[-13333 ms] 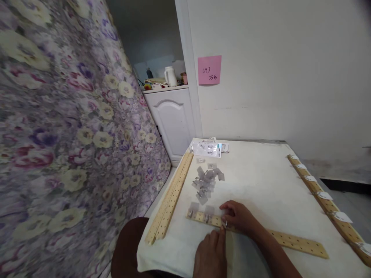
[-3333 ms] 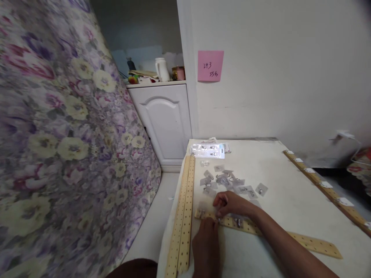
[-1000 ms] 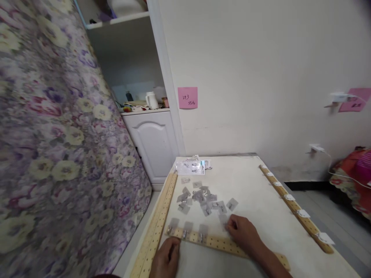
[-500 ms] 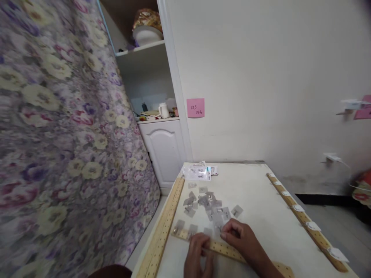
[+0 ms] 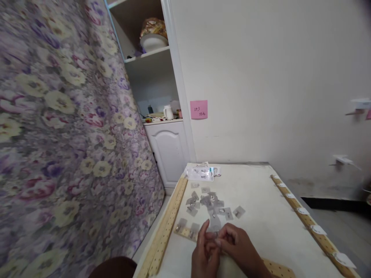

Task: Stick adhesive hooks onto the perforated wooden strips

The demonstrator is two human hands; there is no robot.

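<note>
My left hand (image 5: 204,253) and my right hand (image 5: 236,243) meet over the near part of the table, fingertips almost touching. Between them is a clear adhesive hook (image 5: 215,234), pinched by the right thumb and fingers and steadied by the left; fingers partly cover it. Below the hands lies a perforated wooden strip (image 5: 184,232), its middle hidden by them. Two clear square hooks (image 5: 194,229) sit along its left end. Just beyond the hands, a loose pile of similar clear hooks (image 5: 211,200) spreads over the tabletop.
More perforated strips (image 5: 166,226) run along the table's left edge. Another strip (image 5: 307,220) on the right carries several white-backed hooks. Clear packaging (image 5: 199,173) lies at the far left corner. A floral curtain (image 5: 72,154) hangs at left, near a white cabinet (image 5: 166,154).
My hands have come together; the left moved off the strip toward the right hand. A clear hook is now between their fingertips. The whole view has shifted slightly.
</note>
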